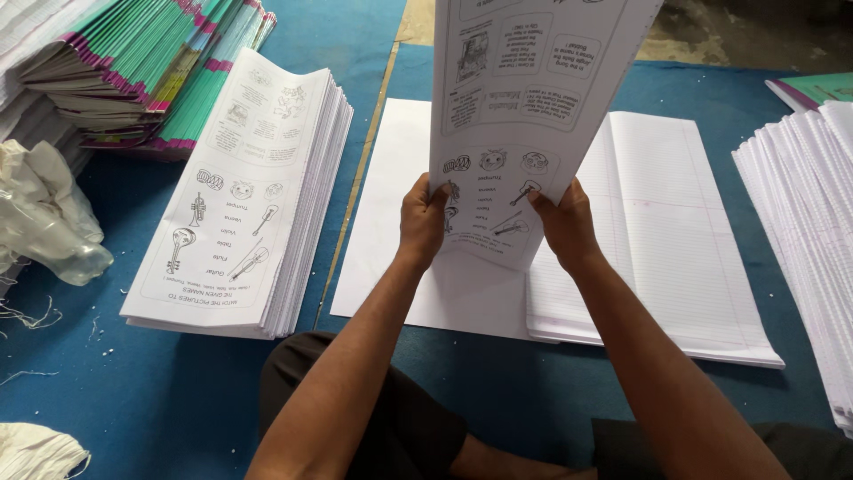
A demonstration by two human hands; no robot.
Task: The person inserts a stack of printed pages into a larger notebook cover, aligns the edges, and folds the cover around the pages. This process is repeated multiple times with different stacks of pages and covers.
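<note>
At far left, a crumpled clear plastic bag [49, 222] lies on the blue mat [160, 391] below stacked teal-covered booklets [151, 71], with a pile of printed sheets [240, 204] (line drawings of musical instruments) beside them. Centre frame, the left hand [422, 222] and right hand [562, 222] hold a printed sheet [524, 98] upright above a blank white sheet [391, 222], fingers clamped on its lower corners, thumbs on the near face. Ruled sheets [675, 240] and a white paper stack [813, 222] lie rightward.
</note>
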